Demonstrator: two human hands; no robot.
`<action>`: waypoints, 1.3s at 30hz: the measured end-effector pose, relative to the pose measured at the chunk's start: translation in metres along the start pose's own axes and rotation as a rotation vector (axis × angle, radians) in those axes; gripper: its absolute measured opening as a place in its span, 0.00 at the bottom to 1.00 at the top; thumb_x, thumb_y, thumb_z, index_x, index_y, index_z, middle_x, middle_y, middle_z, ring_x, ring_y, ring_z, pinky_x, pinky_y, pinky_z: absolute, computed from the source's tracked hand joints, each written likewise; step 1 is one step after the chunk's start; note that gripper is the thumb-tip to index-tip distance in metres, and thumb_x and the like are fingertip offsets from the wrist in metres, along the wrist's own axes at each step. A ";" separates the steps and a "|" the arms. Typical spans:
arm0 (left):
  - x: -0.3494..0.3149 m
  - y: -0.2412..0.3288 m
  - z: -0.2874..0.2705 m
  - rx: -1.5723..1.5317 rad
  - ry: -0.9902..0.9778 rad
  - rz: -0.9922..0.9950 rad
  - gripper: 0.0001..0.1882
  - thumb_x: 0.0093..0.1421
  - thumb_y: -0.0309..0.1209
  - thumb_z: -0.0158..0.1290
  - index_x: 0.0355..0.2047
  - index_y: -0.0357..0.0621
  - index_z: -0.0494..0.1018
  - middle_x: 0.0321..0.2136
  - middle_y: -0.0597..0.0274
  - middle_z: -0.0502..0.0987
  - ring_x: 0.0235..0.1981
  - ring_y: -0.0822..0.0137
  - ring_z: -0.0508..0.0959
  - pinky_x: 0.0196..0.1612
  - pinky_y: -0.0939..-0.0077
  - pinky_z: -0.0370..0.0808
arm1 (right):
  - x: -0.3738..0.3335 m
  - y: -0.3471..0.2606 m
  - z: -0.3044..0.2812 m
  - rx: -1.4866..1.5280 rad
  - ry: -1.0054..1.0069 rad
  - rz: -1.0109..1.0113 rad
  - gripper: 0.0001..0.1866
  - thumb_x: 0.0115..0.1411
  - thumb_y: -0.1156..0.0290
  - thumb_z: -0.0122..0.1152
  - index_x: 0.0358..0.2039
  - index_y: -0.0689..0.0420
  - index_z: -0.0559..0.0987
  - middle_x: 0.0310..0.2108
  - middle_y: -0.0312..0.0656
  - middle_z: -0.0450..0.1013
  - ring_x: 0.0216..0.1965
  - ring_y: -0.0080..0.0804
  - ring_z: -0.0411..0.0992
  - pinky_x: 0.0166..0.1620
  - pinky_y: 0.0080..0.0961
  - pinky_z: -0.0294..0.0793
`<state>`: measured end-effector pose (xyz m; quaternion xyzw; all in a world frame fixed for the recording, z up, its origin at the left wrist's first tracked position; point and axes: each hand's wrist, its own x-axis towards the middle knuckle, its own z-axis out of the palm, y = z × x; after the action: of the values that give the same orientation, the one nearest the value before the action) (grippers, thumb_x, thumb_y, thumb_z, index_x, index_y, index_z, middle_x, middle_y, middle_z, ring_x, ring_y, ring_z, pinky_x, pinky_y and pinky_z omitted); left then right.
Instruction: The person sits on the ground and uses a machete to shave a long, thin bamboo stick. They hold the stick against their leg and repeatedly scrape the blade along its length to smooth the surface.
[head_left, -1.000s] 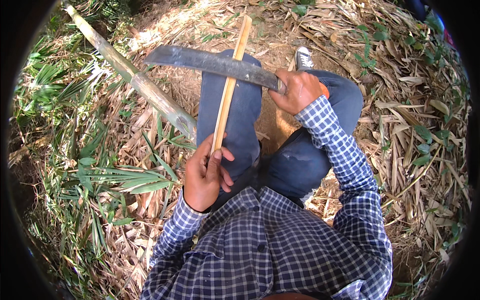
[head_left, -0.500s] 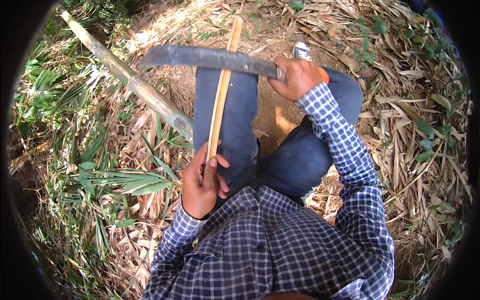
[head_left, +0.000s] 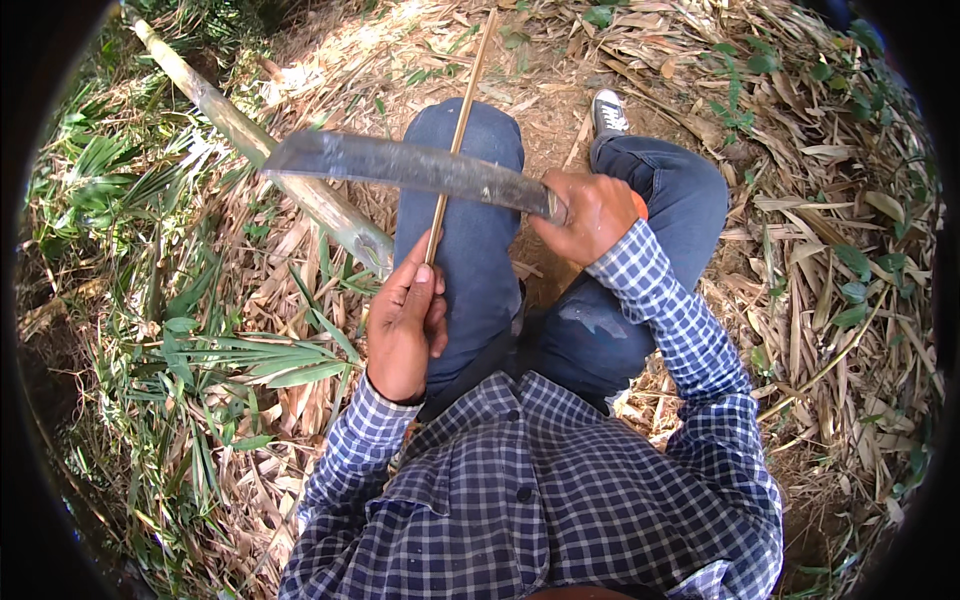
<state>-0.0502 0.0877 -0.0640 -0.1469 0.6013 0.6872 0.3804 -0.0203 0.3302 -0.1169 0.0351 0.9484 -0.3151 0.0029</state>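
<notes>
1) The left hand [head_left: 400, 325] is pinching the near end of a thin, pale strip [head_left: 464, 113] between thumb and forefinger; its other fingers are curling loosely, closing on nothing else that can be seen
2) The strip is slanting up and away over the left leg of the blue jeans [head_left: 470, 270]; its far end is reaching past the knee, over the ground; whether it is pressing on the cloth, I cannot tell
3) The right hand [head_left: 592, 215] is wrapping its fingers closed around the near end of a long, dark machete [head_left: 390, 165]; an orange patch [head_left: 641, 205] is showing just beyond that hand
4) The machete is lying across the strip as seen from above, its tip pointing left; whether the two are touching, I cannot tell
5) A bamboo pole [head_left: 225, 120] is stretching diagonally beyond the left knee; green leaves [head_left: 285, 362] are spreading left of the left hand; dry leaves [head_left: 820, 225] are covering ground at right
</notes>
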 end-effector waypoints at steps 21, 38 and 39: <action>-0.006 -0.002 0.000 -0.238 -0.098 -0.060 0.26 0.68 0.23 0.43 0.66 0.40 0.57 0.27 0.74 0.64 0.16 0.85 0.53 0.14 0.91 0.50 | 0.004 0.011 0.002 -0.033 0.076 -0.045 0.10 0.45 0.66 0.66 0.23 0.56 0.75 0.18 0.48 0.71 0.22 0.51 0.73 0.26 0.42 0.71; -0.020 -0.008 -0.007 -0.262 -0.066 -0.089 0.26 0.68 0.23 0.44 0.66 0.43 0.58 0.26 0.75 0.64 0.16 0.85 0.52 0.14 0.91 0.51 | 0.017 0.011 0.000 -0.099 0.048 -0.098 0.13 0.47 0.60 0.66 0.30 0.54 0.80 0.18 0.47 0.75 0.21 0.51 0.75 0.27 0.44 0.76; -0.021 -0.009 -0.008 -0.258 -0.064 -0.088 0.26 0.68 0.23 0.44 0.66 0.43 0.58 0.26 0.75 0.64 0.16 0.85 0.52 0.14 0.91 0.51 | 0.023 0.019 0.002 -0.117 0.055 -0.028 0.13 0.47 0.60 0.66 0.30 0.54 0.80 0.18 0.47 0.75 0.21 0.51 0.75 0.28 0.44 0.76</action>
<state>-0.0316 0.0724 -0.0584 -0.1989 0.4884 0.7458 0.4070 -0.0417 0.3456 -0.1303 0.0304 0.9653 -0.2583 -0.0257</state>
